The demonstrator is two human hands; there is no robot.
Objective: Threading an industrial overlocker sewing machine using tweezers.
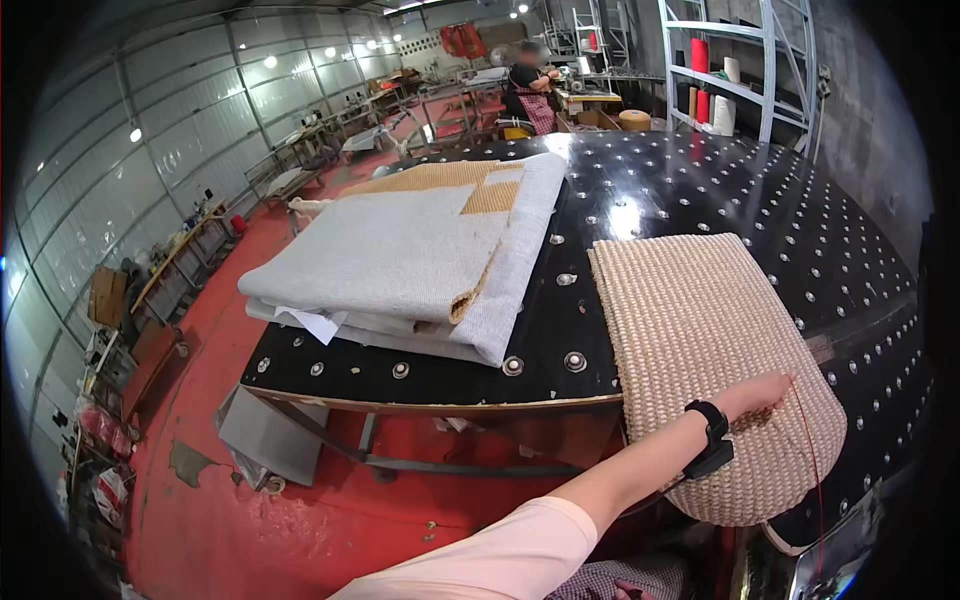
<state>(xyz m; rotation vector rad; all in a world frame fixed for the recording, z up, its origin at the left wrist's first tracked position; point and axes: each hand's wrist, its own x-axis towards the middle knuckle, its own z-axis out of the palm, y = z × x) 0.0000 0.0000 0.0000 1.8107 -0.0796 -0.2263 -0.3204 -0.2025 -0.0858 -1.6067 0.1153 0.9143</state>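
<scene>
My left hand (762, 392) lies over a woven beige rug piece (700, 310), its fingers closed together at a thin red thread (808, 450). From the fingers the thread runs down past the rug's rounded near end to the lower right. A black watch (708, 422) is on this wrist, and a dark object (710, 460) sits beside it, touching the rug. At the lower edge, against a checkered cloth (660, 578), a small patch of skin (630, 590) shows, perhaps my right hand; its fingers cannot be made out.
The black tabletop (650, 205) is dotted with round metal fittings. Left on it lies a folded grey-backed carpet (370, 240). Behind stand a metal shelf (770, 60) with red and white cones and a co-worker (530, 85) at a bench. Red floor (230, 400) runs along the left.
</scene>
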